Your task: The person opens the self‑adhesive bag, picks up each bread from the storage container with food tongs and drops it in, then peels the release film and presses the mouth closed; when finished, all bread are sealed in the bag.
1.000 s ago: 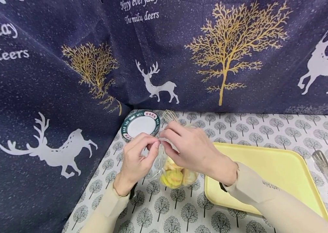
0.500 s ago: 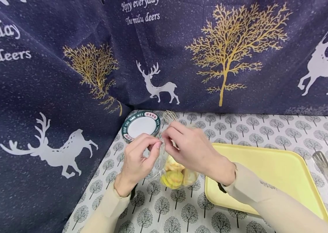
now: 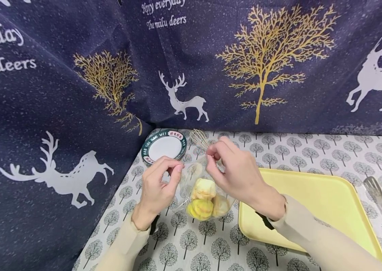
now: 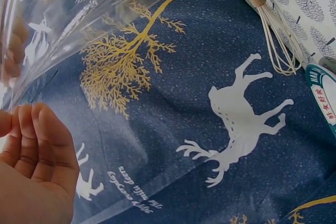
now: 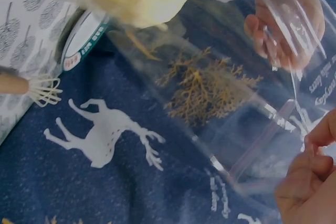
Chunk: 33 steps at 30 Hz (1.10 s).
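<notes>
A clear plastic bag (image 3: pixel 185 188) hangs between my two hands in the head view. Inside it are several pieces of bread or pastry (image 3: pixel 203 189), one of them bright yellow (image 3: pixel 200 209). My left hand (image 3: pixel 158 186) pinches the bag's upper left edge between thumb and fingers. The upper right edge is pinched by my right hand (image 3: pixel 236 171), whose fingertips stand apart from the left ones. The left wrist view shows the film running up from my left hand (image 4: pixel 39 156). In the right wrist view my right hand (image 5: pixel 310 177) grips the film's edge.
A yellow tray (image 3: pixel 306 210) lies to the right under my right forearm. Behind the hands are a green-rimmed plate (image 3: pixel 164 146) and a whisk (image 3: pixel 199 137). A slotted metal utensil (image 3: pixel 379 194) lies at the far right, and a patterned curtain (image 3: pixel 191 56) backs the table.
My hands were close together at the bag's top. My right hand has moved right, away from the left, and the bag's mouth is spread wider. The left hand stays nearly in place.
</notes>
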Motion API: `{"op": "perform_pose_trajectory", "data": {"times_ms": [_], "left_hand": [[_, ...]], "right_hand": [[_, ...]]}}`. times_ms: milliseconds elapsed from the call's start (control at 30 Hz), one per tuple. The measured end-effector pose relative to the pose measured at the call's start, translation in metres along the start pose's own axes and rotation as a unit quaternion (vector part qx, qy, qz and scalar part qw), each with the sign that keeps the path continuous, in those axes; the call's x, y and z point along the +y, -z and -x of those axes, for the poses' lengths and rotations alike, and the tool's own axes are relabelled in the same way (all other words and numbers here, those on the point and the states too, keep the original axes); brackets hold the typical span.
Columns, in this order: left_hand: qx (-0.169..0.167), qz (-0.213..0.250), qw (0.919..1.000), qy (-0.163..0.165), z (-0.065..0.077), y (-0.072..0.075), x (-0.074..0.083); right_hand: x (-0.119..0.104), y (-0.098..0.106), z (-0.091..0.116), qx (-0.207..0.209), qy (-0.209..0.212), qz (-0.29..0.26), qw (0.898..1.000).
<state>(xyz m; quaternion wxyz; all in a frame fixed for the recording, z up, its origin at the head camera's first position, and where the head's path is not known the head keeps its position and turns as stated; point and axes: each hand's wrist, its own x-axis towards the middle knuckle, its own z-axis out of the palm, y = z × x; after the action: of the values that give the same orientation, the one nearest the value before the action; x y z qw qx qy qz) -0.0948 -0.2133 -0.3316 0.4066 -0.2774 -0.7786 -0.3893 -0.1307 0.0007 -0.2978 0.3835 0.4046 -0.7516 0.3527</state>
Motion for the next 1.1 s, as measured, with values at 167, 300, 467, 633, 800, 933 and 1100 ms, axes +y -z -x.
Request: {"op": "perform_pose_trajectory", "data": {"times_ms": [167,300,467,633,800,933,1100], "left_hand": [[0.006,-0.006,0.9998,0.016,0.003,0.002,-0.002],[0.007,-0.017,0.9995,0.025,0.005,0.002,-0.003],[0.008,-0.03,0.9987,0.04,0.007,0.003,-0.004],[0.01,-0.041,0.9971,0.063,0.01,0.005,-0.004],[0.019,-0.045,0.9966,0.067,0.012,0.005,-0.005],[0.024,-0.034,0.9963,0.075,0.013,0.006,-0.005],[0.022,-0.015,0.994,0.106,0.015,0.007,-0.005]], "right_hand": [[0.01,0.012,0.009,0.028,-0.017,0.001,0.999],[0.02,0.024,0.018,0.051,-0.042,-0.016,0.998],[0.033,0.041,0.028,0.096,-0.083,-0.04,0.991],[0.046,0.061,0.037,0.125,-0.106,-0.014,0.986],[0.054,0.08,0.046,0.149,-0.142,0.01,0.979],[0.058,0.092,0.052,0.16,-0.172,0.024,0.972],[0.061,0.108,0.06,0.167,-0.216,0.02,0.962]]}}
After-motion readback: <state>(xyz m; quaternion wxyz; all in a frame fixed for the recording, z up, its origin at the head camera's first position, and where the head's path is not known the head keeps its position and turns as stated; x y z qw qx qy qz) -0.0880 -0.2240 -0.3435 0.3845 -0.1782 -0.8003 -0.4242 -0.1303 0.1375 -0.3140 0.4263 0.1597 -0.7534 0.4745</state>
